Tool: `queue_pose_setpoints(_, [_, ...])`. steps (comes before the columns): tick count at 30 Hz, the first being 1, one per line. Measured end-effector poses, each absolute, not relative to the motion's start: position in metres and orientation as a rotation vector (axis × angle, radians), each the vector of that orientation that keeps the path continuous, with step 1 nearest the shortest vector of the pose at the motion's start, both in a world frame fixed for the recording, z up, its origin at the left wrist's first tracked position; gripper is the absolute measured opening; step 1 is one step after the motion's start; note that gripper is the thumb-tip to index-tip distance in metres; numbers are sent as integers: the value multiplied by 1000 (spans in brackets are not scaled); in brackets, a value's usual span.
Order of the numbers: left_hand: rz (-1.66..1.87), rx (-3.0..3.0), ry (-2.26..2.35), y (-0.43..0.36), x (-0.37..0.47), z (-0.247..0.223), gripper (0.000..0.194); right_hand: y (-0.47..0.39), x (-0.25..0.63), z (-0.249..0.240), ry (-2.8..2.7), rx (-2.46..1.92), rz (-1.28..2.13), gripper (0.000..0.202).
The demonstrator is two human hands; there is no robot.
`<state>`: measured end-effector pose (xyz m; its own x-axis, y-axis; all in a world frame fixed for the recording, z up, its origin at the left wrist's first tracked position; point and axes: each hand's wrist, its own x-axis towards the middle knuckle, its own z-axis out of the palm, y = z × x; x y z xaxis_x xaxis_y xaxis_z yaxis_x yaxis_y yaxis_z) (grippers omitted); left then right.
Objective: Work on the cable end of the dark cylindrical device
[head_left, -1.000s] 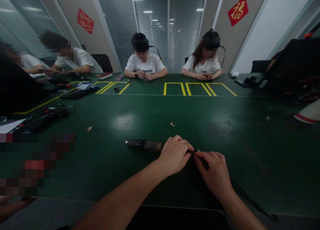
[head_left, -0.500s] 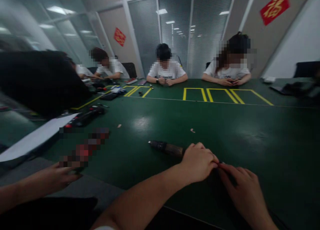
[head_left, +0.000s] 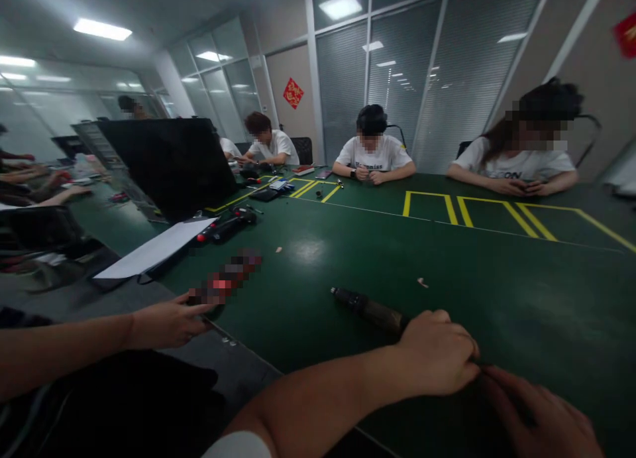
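Note:
A dark electric screwdriver (head_left: 372,310) lies on the green table with its metal tip pointing left. My left hand (head_left: 440,352) is closed over its rear part, which the hand hides. Close against those fingertips, my right hand (head_left: 541,408) has its thumb and fingers drawn together at the tool's tail end. Whatever is between the right fingers is hidden in shadow.
At left, a neighbour's hand (head_left: 166,322) holds a blurred red-and-black device (head_left: 226,279). Beyond it are a white sheet (head_left: 156,246), a black tool (head_left: 231,225) and a large black case (head_left: 171,166). People sit across the table (head_left: 318,279), which carries yellow tape outlines (head_left: 430,194).
The view has swung left, so everything appears farther right. Both hands keep their places by the electric screwdriver, the right one now lower in view.

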<state>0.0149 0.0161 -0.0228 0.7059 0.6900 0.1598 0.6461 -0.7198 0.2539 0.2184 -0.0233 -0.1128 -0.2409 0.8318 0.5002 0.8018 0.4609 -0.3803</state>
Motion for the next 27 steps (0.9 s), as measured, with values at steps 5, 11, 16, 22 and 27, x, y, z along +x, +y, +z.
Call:
queue_pose_setpoints(5, [435, 2676, 1132, 12, 9, -19, 15, -38, 187, -77, -2026, -1441, -6, 39])
queue_pose_setpoints(11, [474, 2632, 1108, 11, 7, -16, 13, -40, 181, -69, -2015, -1463, 38, 34])
queue_pose_setpoints(16, [429, 2639, 1100, 10, 5, -13, 13, -40, 182, -71, -2003, -1446, 27, 33])
queue_pose_setpoints(22, [441, 2622, 1085, 11, 5, -14, 15, -40, 184, -73, -1997, -1450, 57, 32])
queue_pose_setpoints(27, [436, 2623, 1081, 10, 5, -14, 15, -41, 185, -73, -1987, -1438, 109, 29])
